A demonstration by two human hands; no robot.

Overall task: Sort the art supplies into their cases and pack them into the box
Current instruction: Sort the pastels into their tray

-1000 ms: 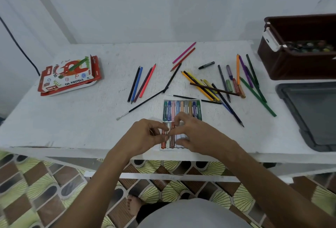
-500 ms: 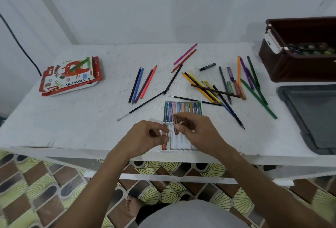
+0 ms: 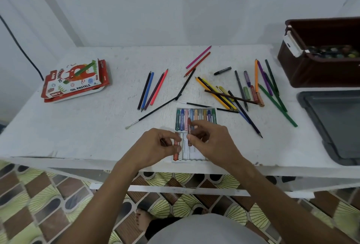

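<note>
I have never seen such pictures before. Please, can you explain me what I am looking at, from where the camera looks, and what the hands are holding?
There is no machine here. A person wears a camera on the head, so you look down on their own two hands at a white table. The right hand pinches a reddish crayon above a white crayon tray. The left hand holds another crayon at the tray's left side. Loose colored pencils and a paintbrush lie behind. An oil pastels box sits far left, a brown box far right.

A single head-worn wide-angle view looks forward and steeply down from close above the white painted table's (image 3: 78, 126) near edge.
</note>
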